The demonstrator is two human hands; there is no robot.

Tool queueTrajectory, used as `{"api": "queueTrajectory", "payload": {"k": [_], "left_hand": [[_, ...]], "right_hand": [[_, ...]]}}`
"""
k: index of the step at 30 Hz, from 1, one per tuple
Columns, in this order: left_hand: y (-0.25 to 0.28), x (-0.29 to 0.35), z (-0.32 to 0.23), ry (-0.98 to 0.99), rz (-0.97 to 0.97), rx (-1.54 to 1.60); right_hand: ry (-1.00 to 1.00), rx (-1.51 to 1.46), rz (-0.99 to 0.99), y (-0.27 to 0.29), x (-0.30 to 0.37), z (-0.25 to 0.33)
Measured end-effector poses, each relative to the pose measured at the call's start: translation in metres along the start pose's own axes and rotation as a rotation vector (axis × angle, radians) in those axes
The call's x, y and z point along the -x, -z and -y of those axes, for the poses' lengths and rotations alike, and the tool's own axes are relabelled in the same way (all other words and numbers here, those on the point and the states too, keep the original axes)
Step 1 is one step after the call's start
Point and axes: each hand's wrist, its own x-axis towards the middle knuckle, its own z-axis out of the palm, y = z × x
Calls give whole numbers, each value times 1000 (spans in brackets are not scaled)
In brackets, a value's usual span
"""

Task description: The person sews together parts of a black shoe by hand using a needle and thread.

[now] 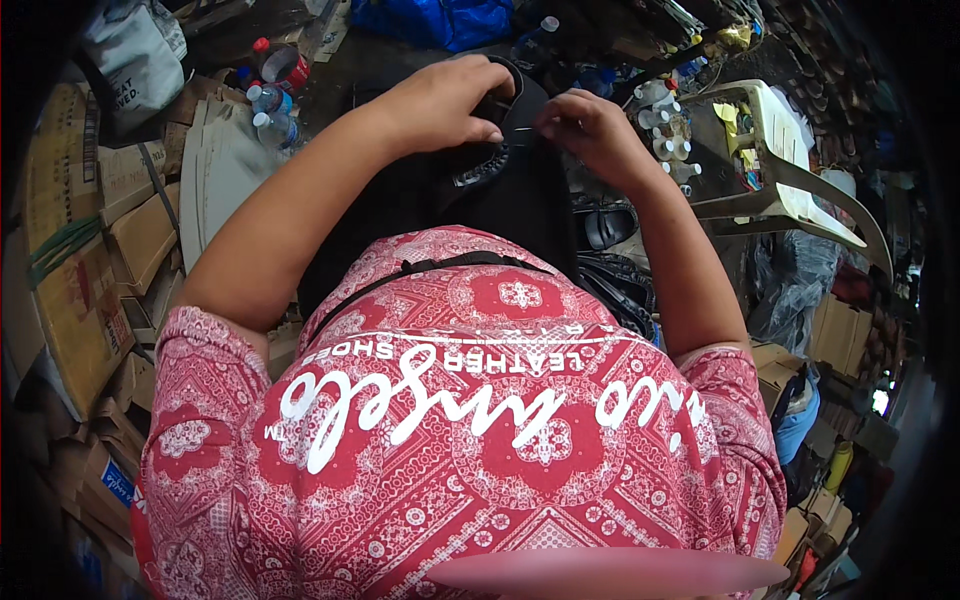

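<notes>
Red patterned shirt fills the foreground; beyond it both hands work on a black shoe held over the lap.

Left hand [440, 100] is clenched over the black leather shoe [505, 165]; right hand [585, 125] pinches a thin needle or thread (too fine to tell) at its edge. A slip could prick a finger, or the shoe could drop among the small white bottles [670, 140] beside it.

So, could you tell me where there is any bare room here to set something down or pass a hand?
Very little. The left hand and right hand hold a black shoe over the lap. The only fairly bare patch is the dark floor between the water bottles and blue bag. Cardboard crowds the left; the plastic chair, holding small bottles, crowds the right.
</notes>
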Motion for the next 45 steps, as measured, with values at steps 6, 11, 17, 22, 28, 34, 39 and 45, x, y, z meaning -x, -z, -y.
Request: {"api": "queueTrajectory", "payload": {"k": [6, 11, 17, 22, 28, 34, 39, 45], "left_hand": [[4, -20, 9, 78, 252, -34], [-1, -22, 17, 130, 283, 149], [-1, -19, 23, 47, 336, 129], [3, -18, 16, 68, 443, 121], [4, -20, 11, 79, 495, 103], [-3, -17, 16, -94, 326, -20], [-8, -27, 21, -73, 224, 30], [-12, -17, 16, -72, -12, -43]], "right_hand": [[118, 116, 28, -5, -9, 5], [134, -29, 7, -19, -7, -1], [111, -34, -114, -39, 14, 2], [138, 49, -192, -47, 25, 13], [176, 470, -124, -37, 24, 46], [225, 799, 83, -28, 9, 67], [76, 593, 62, -36, -2, 54], [88, 379, 60, -24, -3, 35]]}}
